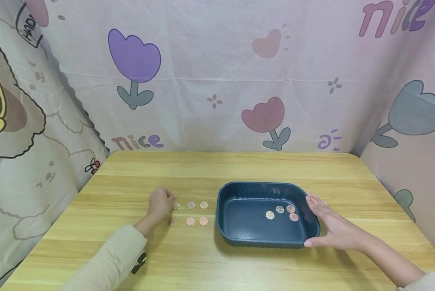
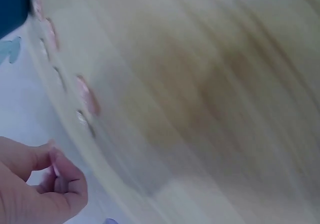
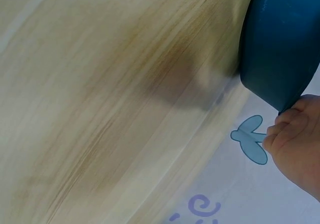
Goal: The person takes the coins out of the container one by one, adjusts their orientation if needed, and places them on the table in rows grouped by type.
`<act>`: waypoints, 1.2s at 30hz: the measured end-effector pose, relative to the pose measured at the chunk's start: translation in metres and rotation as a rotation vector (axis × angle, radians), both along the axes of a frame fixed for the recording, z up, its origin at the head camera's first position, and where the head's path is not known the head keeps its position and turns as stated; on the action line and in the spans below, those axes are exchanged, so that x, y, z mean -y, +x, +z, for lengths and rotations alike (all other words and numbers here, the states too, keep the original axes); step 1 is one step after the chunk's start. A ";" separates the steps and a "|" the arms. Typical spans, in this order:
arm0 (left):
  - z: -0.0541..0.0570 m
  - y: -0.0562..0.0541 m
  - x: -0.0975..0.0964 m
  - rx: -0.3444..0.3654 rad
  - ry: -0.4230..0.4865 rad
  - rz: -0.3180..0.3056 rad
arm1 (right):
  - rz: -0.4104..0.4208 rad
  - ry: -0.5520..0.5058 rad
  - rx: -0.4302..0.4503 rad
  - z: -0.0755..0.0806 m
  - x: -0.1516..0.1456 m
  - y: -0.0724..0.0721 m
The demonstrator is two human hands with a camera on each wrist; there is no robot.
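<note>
Coins are lying in two short rows left of centre in the lower frame: three silvery coins (image 1: 190, 205) above, three coppery coins (image 1: 190, 221) below, all resting flat on the wooden table (image 1: 239, 266). Four more coins (image 1: 270, 215) are sitting toward the right inside the dark blue tray (image 1: 239, 222). At the rows' left end, the left hand (image 1: 160, 203) is bunching thumb and fingers close together; whether they are pinching a coin, I cannot tell. The right hand (image 1: 330, 226) is gripping the tray's right end, fingers bending over the rim. The coins are looking light, stiff and hardly fragile, yet thin and probably slippery, so opposite edges are offering the best fingertip hold. The tray is seeming rigid, its rim suiting a grip.
</note>
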State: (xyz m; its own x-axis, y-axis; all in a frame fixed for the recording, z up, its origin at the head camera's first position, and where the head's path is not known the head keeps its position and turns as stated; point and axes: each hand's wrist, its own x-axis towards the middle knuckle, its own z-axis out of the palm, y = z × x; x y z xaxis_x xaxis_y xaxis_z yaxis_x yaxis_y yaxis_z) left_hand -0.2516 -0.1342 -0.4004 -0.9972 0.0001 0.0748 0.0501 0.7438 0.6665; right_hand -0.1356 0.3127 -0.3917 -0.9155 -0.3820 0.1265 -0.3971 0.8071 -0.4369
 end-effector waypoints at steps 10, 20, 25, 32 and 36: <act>0.010 0.014 -0.028 -0.215 0.150 -0.143 | -0.006 -0.012 0.009 0.001 0.001 0.001; 0.018 0.039 -0.070 -0.247 0.299 -0.240 | -0.009 -0.023 0.032 0.002 0.001 0.001; 0.021 0.046 -0.092 -0.257 0.357 -0.304 | -0.013 -0.022 0.031 0.002 0.001 0.001; 0.018 0.050 -0.119 -0.248 0.389 -0.387 | -0.016 -0.029 0.037 0.002 0.001 0.001; 0.016 0.051 -0.135 -0.220 0.403 -0.423 | -0.012 -0.036 0.032 0.001 0.001 0.001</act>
State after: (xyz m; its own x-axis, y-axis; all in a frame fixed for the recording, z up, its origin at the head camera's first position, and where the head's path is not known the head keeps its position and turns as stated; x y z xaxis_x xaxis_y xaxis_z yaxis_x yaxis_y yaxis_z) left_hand -0.2011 0.0007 -0.3846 -0.8783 0.3204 0.3549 0.4533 0.3223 0.8310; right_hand -0.1348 0.3117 -0.3902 -0.9239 -0.3665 0.1104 -0.3726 0.7954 -0.4780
